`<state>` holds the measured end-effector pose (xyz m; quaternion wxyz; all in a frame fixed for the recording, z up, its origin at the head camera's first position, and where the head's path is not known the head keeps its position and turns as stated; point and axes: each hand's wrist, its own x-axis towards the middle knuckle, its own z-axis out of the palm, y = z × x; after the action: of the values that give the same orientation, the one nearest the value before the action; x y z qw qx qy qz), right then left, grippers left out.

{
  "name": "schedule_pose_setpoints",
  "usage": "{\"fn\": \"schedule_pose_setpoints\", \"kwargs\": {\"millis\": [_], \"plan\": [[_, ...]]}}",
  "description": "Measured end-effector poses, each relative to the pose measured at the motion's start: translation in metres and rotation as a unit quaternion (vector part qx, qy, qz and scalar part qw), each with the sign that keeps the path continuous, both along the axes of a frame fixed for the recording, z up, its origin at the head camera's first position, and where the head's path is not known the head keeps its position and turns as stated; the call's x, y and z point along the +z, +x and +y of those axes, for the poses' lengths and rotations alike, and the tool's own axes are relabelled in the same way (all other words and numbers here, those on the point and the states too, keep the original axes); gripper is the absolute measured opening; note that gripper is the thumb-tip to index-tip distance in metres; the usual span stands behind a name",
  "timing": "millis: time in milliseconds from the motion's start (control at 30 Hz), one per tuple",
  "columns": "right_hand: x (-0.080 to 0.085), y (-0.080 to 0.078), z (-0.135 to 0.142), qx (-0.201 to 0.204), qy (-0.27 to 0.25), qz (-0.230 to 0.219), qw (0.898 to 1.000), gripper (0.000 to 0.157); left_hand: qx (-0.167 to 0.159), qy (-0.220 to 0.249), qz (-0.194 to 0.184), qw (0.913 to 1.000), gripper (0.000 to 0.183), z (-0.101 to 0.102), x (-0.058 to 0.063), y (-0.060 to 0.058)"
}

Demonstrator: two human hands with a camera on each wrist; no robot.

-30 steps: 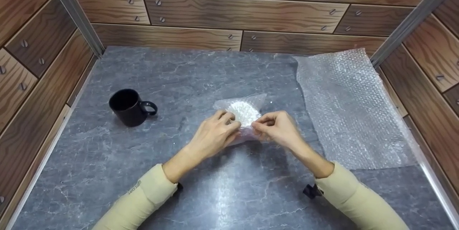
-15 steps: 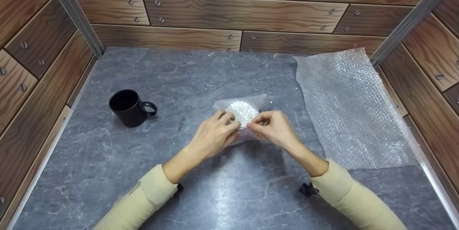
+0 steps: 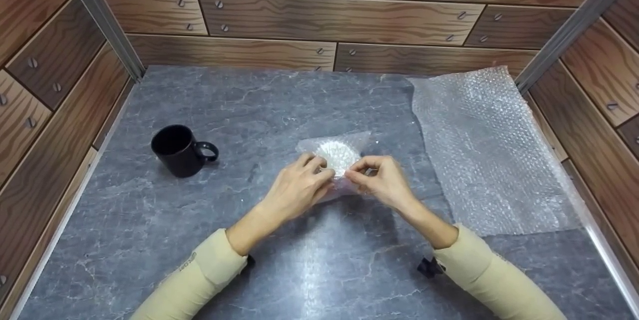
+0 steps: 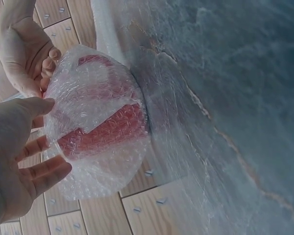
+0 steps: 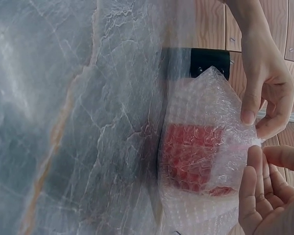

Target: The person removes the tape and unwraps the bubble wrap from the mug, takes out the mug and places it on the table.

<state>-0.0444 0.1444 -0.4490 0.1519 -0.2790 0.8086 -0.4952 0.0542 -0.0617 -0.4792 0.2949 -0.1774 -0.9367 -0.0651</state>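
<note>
A red object shows through the bubble wrap around it, and this bundle stands on the table in front of me. Its top shines white in the head view. From the left side my left hand holds the wrap at the top, thumb on one side and fingers spread on the other in the left wrist view. My right hand pinches the wrap at the top edge with thumb and forefinger, close beside the left fingertips. The red object's exact shape is hidden by the layers.
A black mug stands upright at the left, handle toward the right. At the right lies a large flat sheet of bubble wrap. Wood-patterned walls border the grey marbled table at the back and both sides.
My right hand has shifted slightly left along the top of the bundle, closer to the left hand, then stayed nearly still. The left hand and the mug have kept their places.
</note>
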Motion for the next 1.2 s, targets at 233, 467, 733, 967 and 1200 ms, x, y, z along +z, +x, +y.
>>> {"fn": "schedule_pose_setpoints", "kwargs": {"millis": [233, 467, 733, 967, 1200], "plan": [[-0.0019, 0.0027, 0.0017, 0.01, -0.033, 0.006, 0.999, 0.017, -0.003, 0.006, -0.001, 1.0, 0.015, 0.0001, 0.0009, -0.0005], [-0.0037, 0.0046, 0.0014, -0.002, -0.038, 0.005, 0.999, 0.015, -0.005, 0.006, 0.005, 1.0, 0.014, 0.0002, 0.0008, -0.0001], [0.0003, 0.009, -0.0018, -0.017, -0.048, 0.015, 0.999, 0.015, 0.001, -0.002, 0.003, 1.0, 0.015, 0.0017, 0.0009, 0.0004], [0.0009, 0.0079, -0.004, -0.008, -0.055, 0.009, 0.998, 0.016, -0.001, -0.009, -0.001, 1.0, 0.017, 0.0028, -0.0005, -0.0003], [0.0012, 0.0061, -0.0051, -0.006, -0.077, -0.002, 0.997, 0.015, -0.002, 0.001, 0.007, 1.0, 0.016, 0.0009, 0.0006, -0.001]]}}
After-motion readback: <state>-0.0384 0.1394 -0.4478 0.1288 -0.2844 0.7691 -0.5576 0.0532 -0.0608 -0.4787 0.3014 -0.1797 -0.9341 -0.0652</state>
